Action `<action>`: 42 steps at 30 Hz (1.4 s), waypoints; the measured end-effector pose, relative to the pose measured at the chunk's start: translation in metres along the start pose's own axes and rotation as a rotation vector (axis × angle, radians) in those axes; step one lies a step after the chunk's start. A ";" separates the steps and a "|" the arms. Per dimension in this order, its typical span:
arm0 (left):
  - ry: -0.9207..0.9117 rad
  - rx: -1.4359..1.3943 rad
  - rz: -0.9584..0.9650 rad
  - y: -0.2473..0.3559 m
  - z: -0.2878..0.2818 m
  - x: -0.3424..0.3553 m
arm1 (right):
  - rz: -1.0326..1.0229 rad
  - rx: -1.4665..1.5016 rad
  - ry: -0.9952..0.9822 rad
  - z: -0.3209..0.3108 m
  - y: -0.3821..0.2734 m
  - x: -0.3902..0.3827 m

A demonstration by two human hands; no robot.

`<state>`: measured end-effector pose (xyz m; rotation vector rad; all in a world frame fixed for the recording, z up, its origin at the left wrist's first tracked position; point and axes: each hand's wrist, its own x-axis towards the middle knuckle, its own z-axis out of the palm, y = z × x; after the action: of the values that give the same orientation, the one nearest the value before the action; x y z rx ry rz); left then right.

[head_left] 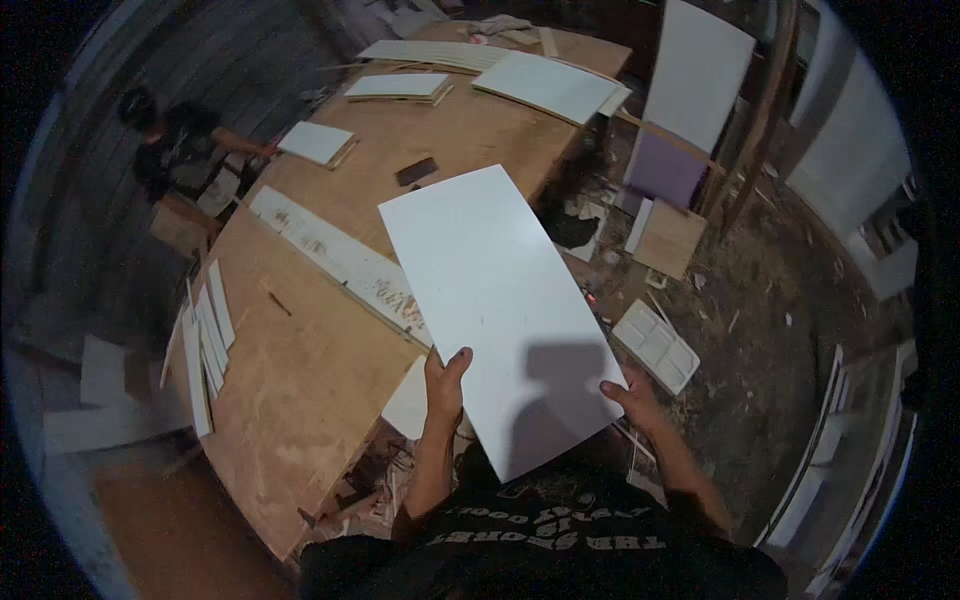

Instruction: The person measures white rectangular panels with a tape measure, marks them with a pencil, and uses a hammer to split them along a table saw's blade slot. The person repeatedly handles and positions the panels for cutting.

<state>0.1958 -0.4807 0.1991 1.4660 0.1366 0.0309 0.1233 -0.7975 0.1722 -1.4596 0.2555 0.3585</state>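
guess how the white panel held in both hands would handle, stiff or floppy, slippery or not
The white panel is probably stiff: gripped near one end by the left hand and right hand, its far end shows no clear droop. Its smooth, faintly shiny face may be slippery. Flat, it seems unlikely to roll.

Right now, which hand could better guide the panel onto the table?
Probably the left hand: it grips the white panel on the side nearer the table; the right hand grips the opposite edge.
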 end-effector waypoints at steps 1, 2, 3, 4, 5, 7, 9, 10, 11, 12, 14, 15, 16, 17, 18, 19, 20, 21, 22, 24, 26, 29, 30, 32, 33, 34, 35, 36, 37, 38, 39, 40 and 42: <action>-0.061 -0.040 -0.114 -0.001 0.030 0.010 | 0.042 0.061 -0.065 -0.032 0.001 -0.004; -0.142 -0.067 -0.193 -0.003 0.058 0.016 | 0.079 0.117 -0.102 -0.061 0.005 -0.012; -0.242 -0.066 -0.259 -0.006 0.084 0.022 | 0.080 0.053 -0.002 -0.084 0.013 -0.024; -0.327 -0.060 -0.321 -0.010 0.105 0.029 | 0.143 0.032 0.072 -0.106 0.022 -0.036; -0.394 -0.050 -0.363 -0.017 0.125 0.033 | 0.147 0.020 0.098 -0.120 0.033 -0.045; -0.419 0.068 -0.338 -0.037 0.164 0.035 | 0.175 0.075 0.170 -0.139 0.057 -0.064; -0.438 0.376 -0.446 -0.060 0.191 0.039 | 0.198 0.363 0.247 -0.145 0.082 -0.078; -0.527 0.272 -0.466 -0.069 0.206 0.042 | 0.221 0.516 0.294 -0.148 0.092 -0.083; -0.559 0.280 -0.498 -0.077 0.217 0.047 | 0.170 0.679 0.315 -0.148 0.102 -0.091; -0.580 0.310 -0.564 -0.084 0.228 0.050 | 0.105 0.464 0.357 -0.148 0.110 -0.095; -0.612 0.221 -0.729 -0.091 0.249 0.060 | -0.134 0.031 0.361 -0.149 0.123 -0.093; -0.609 0.184 -0.805 -0.092 0.260 0.065 | -0.421 0.223 0.395 -0.148 0.130 -0.086; -0.584 0.155 -0.825 -0.093 0.269 0.068 | -0.160 0.022 0.389 -0.156 0.135 -0.078; -0.553 0.140 -0.847 -0.094 0.277 0.070 | 0.066 -0.186 0.358 -0.168 0.140 -0.064; -0.546 0.098 -0.850 -0.098 0.285 0.073 | 0.070 -0.298 0.377 -0.176 0.147 -0.053; -0.540 0.076 -0.888 -0.103 0.294 0.080 | -0.020 -0.293 0.387 -0.185 0.154 -0.043; -0.502 0.058 -0.947 -0.111 0.301 0.088 | 0.027 -0.272 0.409 -0.194 0.161 -0.034; -0.485 0.018 -0.979 -0.121 0.308 0.098 | -0.010 -0.313 0.443 -0.207 0.167 -0.018; -0.463 -0.026 -1.009 -0.133 0.315 0.110 | 0.017 -0.220 0.453 -0.219 0.174 0.009; -0.501 -0.072 -0.943 -0.161 0.327 0.133 | 0.085 0.117 0.440 -0.242 0.179 0.058; -0.542 -0.074 -0.794 -0.191 0.341 0.159 | 0.236 0.196 0.435 -0.266 0.169 0.097; -0.722 -0.024 -0.125 -0.223 0.360 0.187 | 0.162 0.148 0.427 -0.286 0.130 0.158; -0.703 -0.082 -0.220 -0.232 0.369 0.192 | 0.251 0.131 0.365 -0.293 0.113 0.172; -0.539 -0.169 -0.662 -0.245 0.391 0.201 | 0.536 0.235 0.333 -0.305 0.079 0.196; -0.562 -0.154 -0.702 -0.250 0.399 0.206 | 0.616 0.328 0.291 -0.308 0.065 0.208; -0.503 -0.168 -0.860 -0.256 0.415 0.215 | 0.719 0.385 0.283 -0.313 0.052 0.222; -0.433 -0.182 -1.006 -0.262 0.430 0.224 | 0.653 0.433 0.292 -0.320 0.041 0.223; -0.446 -0.192 -1.032 -0.267 0.439 0.234 | 0.621 0.484 0.357 -0.326 0.032 0.234; -0.461 -0.198 -1.054 -0.272 0.446 0.242 | 0.594 0.536 0.420 -0.333 0.027 0.242; -0.445 -0.178 -1.101 -0.277 0.453 0.249 | 0.559 0.581 0.438 -0.342 0.024 0.249; -0.466 -0.175 -1.181 -0.283 0.460 0.262 | 0.497 0.506 0.431 -0.354 0.024 0.256; -0.488 -0.253 -1.148 -0.290 0.466 0.272 | 0.426 0.427 0.387 -0.371 0.026 0.263; -0.433 -0.274 -1.159 -0.305 0.484 0.294 | 0.374 0.195 0.352 -0.411 0.035 0.274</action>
<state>0.5217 -0.9606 -0.0775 0.9195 0.5800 -1.1503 0.3813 -1.1815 -0.0056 -1.2729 0.8314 0.3635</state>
